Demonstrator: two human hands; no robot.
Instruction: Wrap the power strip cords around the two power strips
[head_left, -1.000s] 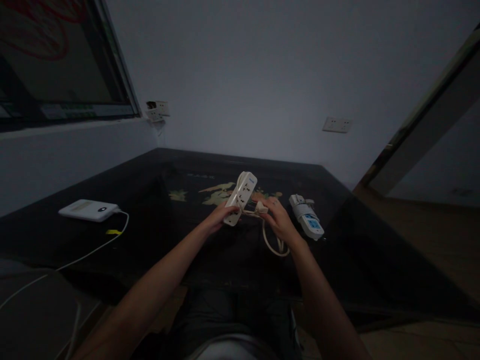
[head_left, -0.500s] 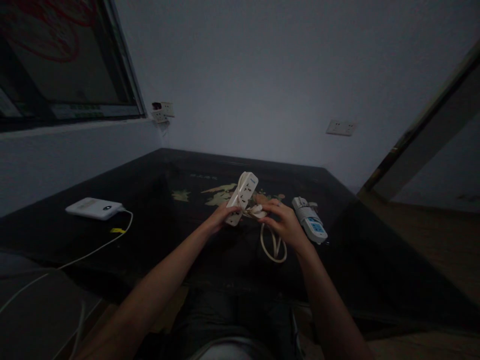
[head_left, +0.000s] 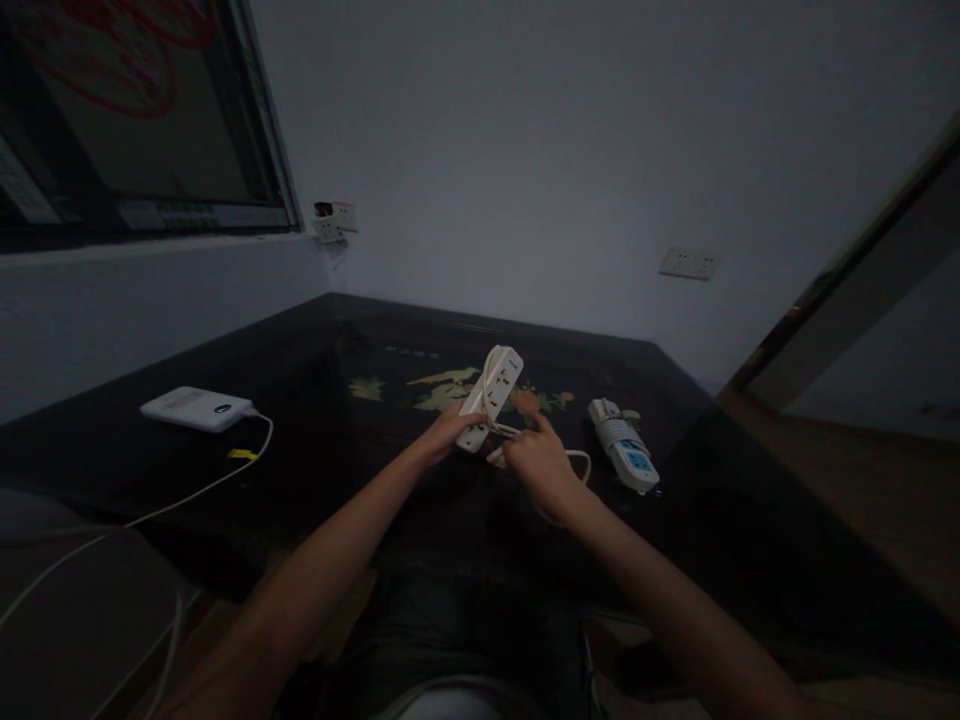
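My left hand (head_left: 448, 432) is closed around the lower end of a white power strip (head_left: 504, 378), which is tilted with its sockets facing up. A pale cord (head_left: 506, 431) loops around the strip and runs to the right. My right hand (head_left: 538, 462) is closed on the cord near its plug (head_left: 496, 457), just right of the strip's lower end; the fingers partly hide what they grip. Below and beyond this hand a loop of the cord (head_left: 581, 458) hangs out. Both hands are above the dark table.
On the right of the dark table (head_left: 360, 340) lies another power strip (head_left: 628, 450) with blue sockets, its cord wound around it. A white power bank (head_left: 196, 408) with a cable (head_left: 202, 495) and a yellow tag (head_left: 242, 454) rests at left. Wall sockets (head_left: 688, 263) are behind.
My right hand has turned over and moved slightly down and left, closer to the power strip's lower end. The hanging cord loop has shifted. My left hand keeps its hold.
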